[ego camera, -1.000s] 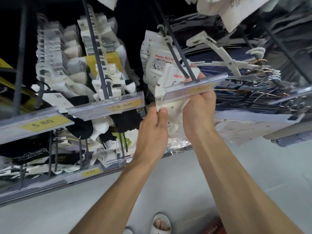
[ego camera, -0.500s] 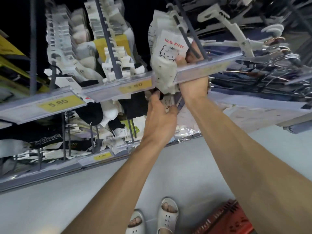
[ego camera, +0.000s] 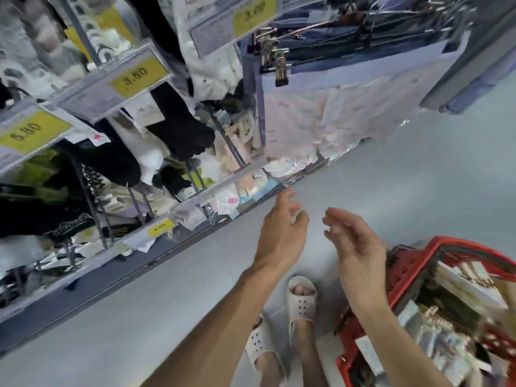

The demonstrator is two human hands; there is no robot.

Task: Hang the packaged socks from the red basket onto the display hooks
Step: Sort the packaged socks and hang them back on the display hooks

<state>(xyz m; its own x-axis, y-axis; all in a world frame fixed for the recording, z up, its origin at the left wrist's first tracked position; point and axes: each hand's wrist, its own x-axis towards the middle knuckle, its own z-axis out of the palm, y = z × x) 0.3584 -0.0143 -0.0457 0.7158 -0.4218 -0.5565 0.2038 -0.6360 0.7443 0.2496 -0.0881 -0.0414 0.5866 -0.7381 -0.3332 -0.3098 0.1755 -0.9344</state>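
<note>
Left hand [ego camera: 282, 233] at mid-scene over the pale floor [ego camera: 167, 303], fingers relaxed and loosely spread, gripping nothing, fingertips near the lower front edge of the sock rack but apart from it. Right hand [ego camera: 354, 247] just to the right, palm turned toward the left hand, fingers lightly curved, likewise empty, with a narrow gap between the two. Red basket [ego camera: 405, 277] at near right, just beside the right wrist and partly hidden behind that forearm, filled with packaged socks [ego camera: 469, 291], blurred, in clear wrappers. None of them in either hand, all lying to the right of the fingers and nearer than them. Display hooks [ego camera: 139, 206] at far left, thin metal prongs loaded with black socks [ego camera: 181, 121], white ones and pale packets, well apart from the basket and to the far left of both hands. Yellow price tags [ego camera: 136, 75] along the rails, reading 5.80 at the left edge, 3.80 beside it, 3.00 further right. Metal clip hangers [ego camera: 275, 55] right of the tags, with pale garments in clear film hanging from them. White perforated sandals [ego camera: 301, 300] on two feet at near centre, between the forearms, just left of the basket.
</note>
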